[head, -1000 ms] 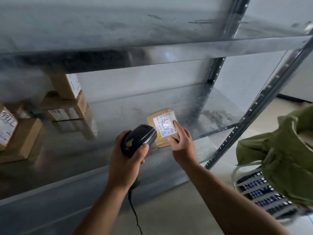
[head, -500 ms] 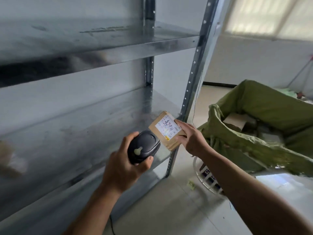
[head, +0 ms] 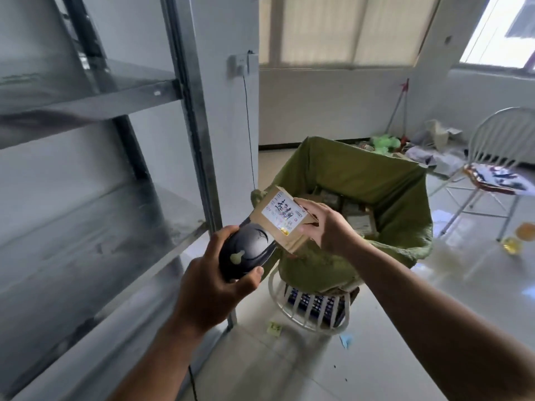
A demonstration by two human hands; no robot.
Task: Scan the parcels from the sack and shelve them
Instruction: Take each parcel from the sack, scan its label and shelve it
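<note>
My left hand grips a black handheld scanner, its head pointing up at a small brown cardboard parcel. My right hand holds that parcel by its right side, with the white printed label facing me. Just behind the parcel stands the open green sack, and several more parcels show inside it. The grey metal shelving unit fills the left of the view.
The sack sits on a white wire chair. A second white chair with a patterned cushion stands at the right. Clutter and a broom lie by the far wall. A cable hangs from a wall socket. Paper scraps dot the tiled floor.
My view has swung right, from the shelf holding stacked parcels to the sack. Both hands moved along, still holding scanner and parcel close together.
</note>
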